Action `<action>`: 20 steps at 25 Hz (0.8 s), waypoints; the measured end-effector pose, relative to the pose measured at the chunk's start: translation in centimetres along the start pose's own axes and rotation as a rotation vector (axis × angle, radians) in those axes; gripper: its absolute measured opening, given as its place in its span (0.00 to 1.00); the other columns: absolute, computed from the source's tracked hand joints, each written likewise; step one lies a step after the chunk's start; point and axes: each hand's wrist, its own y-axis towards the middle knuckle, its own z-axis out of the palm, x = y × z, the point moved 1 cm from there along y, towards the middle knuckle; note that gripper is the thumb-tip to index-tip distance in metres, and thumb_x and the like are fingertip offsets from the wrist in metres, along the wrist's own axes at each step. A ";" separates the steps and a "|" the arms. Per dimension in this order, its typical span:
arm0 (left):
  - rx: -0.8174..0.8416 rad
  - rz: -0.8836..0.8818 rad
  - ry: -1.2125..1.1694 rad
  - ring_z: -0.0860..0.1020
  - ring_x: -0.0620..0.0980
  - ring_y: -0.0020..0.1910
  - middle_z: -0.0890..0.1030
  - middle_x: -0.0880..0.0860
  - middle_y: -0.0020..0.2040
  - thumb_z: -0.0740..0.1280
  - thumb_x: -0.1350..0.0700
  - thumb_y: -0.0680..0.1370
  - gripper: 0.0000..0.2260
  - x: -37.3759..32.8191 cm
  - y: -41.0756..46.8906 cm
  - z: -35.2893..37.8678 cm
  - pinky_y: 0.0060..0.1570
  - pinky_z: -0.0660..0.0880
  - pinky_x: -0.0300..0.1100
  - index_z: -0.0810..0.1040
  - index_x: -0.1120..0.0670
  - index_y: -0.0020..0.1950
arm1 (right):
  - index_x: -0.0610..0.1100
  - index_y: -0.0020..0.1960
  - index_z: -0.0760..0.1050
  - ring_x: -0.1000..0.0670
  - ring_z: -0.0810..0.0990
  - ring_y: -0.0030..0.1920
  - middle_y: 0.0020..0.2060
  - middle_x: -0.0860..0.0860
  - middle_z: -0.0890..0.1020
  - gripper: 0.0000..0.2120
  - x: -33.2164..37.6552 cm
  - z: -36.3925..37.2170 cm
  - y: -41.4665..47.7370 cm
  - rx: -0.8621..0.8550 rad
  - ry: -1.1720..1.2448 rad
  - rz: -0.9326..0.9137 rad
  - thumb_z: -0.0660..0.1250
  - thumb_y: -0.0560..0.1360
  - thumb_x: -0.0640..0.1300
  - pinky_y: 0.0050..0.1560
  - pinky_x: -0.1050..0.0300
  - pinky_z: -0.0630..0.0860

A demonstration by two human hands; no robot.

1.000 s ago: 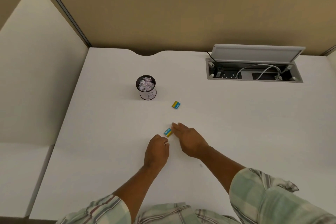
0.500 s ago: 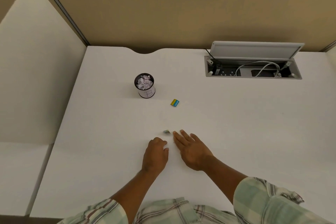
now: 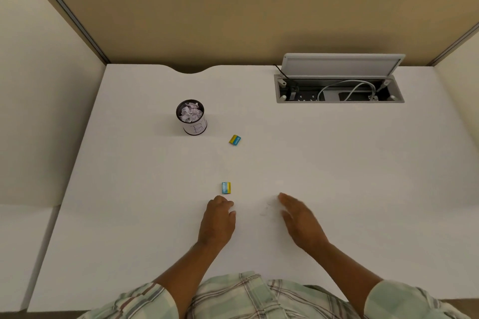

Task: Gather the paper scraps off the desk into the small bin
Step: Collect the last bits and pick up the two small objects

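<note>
Up close, the near scrap [image 3: 226,187] was a small blue-and-yellow folded piece lying flat on the white desk [image 3: 337,163], just beyond the left hand [image 3: 217,223], which was curled into a loose fist. A second scrap [image 3: 235,140] lay near the small bin [image 3: 192,118], already full of crumpled white paper. The right hand [image 3: 300,223], open and empty, had drawn away rightward since 0.5 s before.

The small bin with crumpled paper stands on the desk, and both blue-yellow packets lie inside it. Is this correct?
Not quite. In the head view the small bin does hold crumpled paper, but both blue-yellow packets lie on the desk, outside it: one right of the bin, one nearer the hands.
</note>
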 end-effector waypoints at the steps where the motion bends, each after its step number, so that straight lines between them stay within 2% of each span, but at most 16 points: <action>1: 0.014 -0.002 -0.004 0.74 0.51 0.65 0.77 0.52 0.63 0.67 0.54 0.81 0.16 -0.2 -0.2 0.3 0.66 0.69 0.39 0.79 0.57 0.68 | 0.42 0.70 0.76 0.48 0.77 0.68 0.67 0.47 0.79 0.17 -0.4 -0.5 0.2 -0.115 0.081 0.135 0.63 0.82 0.40 0.71 0.56 0.70; 2: 0.031 -0.002 -0.011 0.74 0.51 0.65 0.77 0.52 0.63 0.66 0.54 0.81 0.16 -0.4 -0.3 0.6 0.66 0.68 0.38 0.78 0.56 0.68 | 0.42 0.64 0.80 0.47 0.80 0.61 0.60 0.48 0.83 0.13 -0.8 -0.8 0.4 -0.163 0.107 0.251 0.65 0.81 0.39 0.63 0.58 0.74; 4: 0.069 0.006 -0.031 0.75 0.51 0.65 0.78 0.52 0.63 0.67 0.54 0.81 0.16 -1.1 -0.5 1.3 0.67 0.69 0.38 0.78 0.56 0.68 | 0.43 0.55 0.82 0.48 0.83 0.53 0.49 0.50 0.84 0.08 -1.1 -0.6 0.3 -0.108 0.103 0.408 0.66 0.79 0.38 0.50 0.65 0.73; 6: 0.097 0.011 -0.049 0.77 0.51 0.63 0.79 0.53 0.62 0.68 0.54 0.80 0.16 -2.1 -0.4 1.9 0.65 0.71 0.38 0.79 0.56 0.67 | 0.45 0.50 0.82 0.49 0.83 0.49 0.45 0.51 0.84 0.08 -0.5 0.2 0.2 -0.031 0.122 0.469 0.65 0.78 0.36 0.44 0.67 0.72; 9: 0.118 0.004 -0.059 0.79 0.51 0.59 0.80 0.53 0.59 0.71 0.54 0.78 0.16 -3.9 -0.2 2.8 0.62 0.74 0.40 0.81 0.56 0.65 | 0.43 0.52 0.83 0.52 0.81 0.47 0.47 0.51 0.85 0.09 1.7 1.8 0.5 -0.001 0.140 0.419 0.65 0.77 0.36 0.48 0.66 0.73; 12: 0.149 -0.009 -0.080 0.79 0.50 0.57 0.80 0.53 0.58 0.76 0.52 0.74 0.20 -5.2 -0.2 3.6 0.59 0.76 0.39 0.81 0.56 0.64 | 0.42 0.53 0.84 0.52 0.83 0.47 0.47 0.51 0.86 0.10 3.2 1.8 1.7 0.026 0.262 0.386 0.66 0.77 0.35 0.52 0.62 0.79; 16: 0.155 -0.019 -0.096 0.77 0.49 0.56 0.78 0.51 0.56 0.79 0.47 0.70 0.24 -5.8 -0.2 4.4 0.52 0.74 0.36 0.78 0.54 0.62 | 0.45 0.48 0.84 0.54 0.84 0.39 0.39 0.53 0.86 0.08 1.6 -0.7 2.9 -0.068 0.374 0.446 0.68 0.73 0.35 0.46 0.58 0.82; 18: 0.133 -0.030 -0.100 0.76 0.49 0.56 0.78 0.50 0.56 0.79 0.46 0.70 0.24 -6.0 -0.2 4.6 0.52 0.73 0.36 0.77 0.53 0.61 | 0.45 0.49 0.83 0.52 0.84 0.43 0.41 0.54 0.85 0.07 0.7 -1.7 3.5 -0.062 0.299 0.415 0.70 0.75 0.37 0.48 0.61 0.80; 20: 0.110 -0.036 -0.107 0.76 0.49 0.56 0.78 0.50 0.57 0.78 0.47 0.71 0.23 -6.2 -0.2 4.9 0.52 0.74 0.36 0.76 0.52 0.62 | 0.45 0.54 0.83 0.52 0.82 0.48 0.45 0.53 0.84 0.08 0.6 -2.0 4.3 0.027 0.221 0.350 0.73 0.75 0.39 0.52 0.62 0.77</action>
